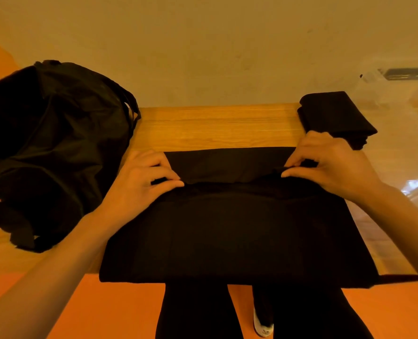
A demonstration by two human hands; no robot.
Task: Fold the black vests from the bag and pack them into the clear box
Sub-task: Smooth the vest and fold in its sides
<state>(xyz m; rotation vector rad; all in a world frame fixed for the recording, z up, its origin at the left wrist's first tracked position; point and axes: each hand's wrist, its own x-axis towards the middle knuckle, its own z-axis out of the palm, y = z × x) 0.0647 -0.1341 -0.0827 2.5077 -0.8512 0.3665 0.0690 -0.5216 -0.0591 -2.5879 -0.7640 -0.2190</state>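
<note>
A black vest (227,228) is pinched by the left hand (139,182) and right hand (330,165) on a wooden table (215,126) backed by a beige wall (203,57).

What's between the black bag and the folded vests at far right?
Head view: a bare strip of wooden table separates the black bag from the folded vests; nothing sits on it. The vest being folded lies nearer.
</note>
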